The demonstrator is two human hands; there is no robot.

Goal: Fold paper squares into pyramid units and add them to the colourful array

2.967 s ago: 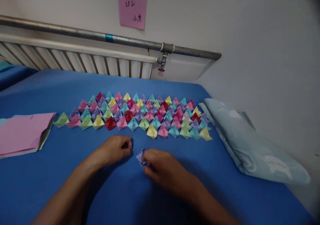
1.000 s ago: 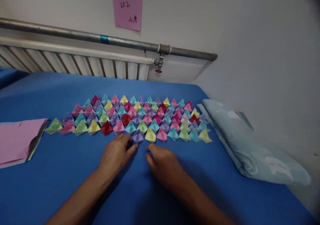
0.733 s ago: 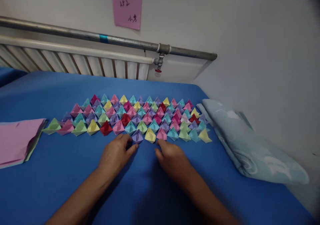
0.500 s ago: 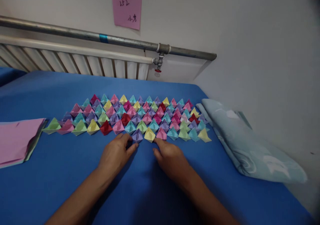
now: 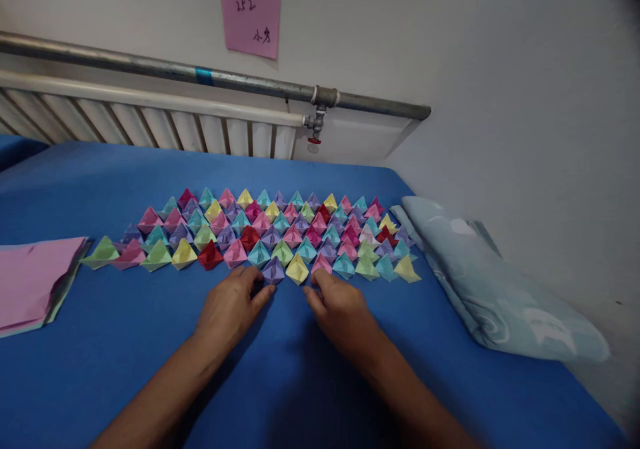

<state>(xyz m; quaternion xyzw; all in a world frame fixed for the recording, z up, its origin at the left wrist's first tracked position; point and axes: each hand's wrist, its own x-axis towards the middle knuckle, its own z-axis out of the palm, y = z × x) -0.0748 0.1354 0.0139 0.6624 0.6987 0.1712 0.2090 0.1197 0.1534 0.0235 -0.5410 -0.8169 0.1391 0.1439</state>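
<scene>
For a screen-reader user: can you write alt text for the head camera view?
Two hands rest on a blue sheet, the left hand by a purple paper boat and the right hand touching a pink one, fronting rows of folded paper boats.

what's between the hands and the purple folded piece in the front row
Nothing visible. The left hand has its fingertips right at the purple piece, and the right hand reaches the pink piece beside the yellow one.

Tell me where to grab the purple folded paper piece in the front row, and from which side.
Pinch the raised peak of the purple folded paper piece, probably from above and the near side: the yellow piece crowds its right and a row sits close behind.
</scene>
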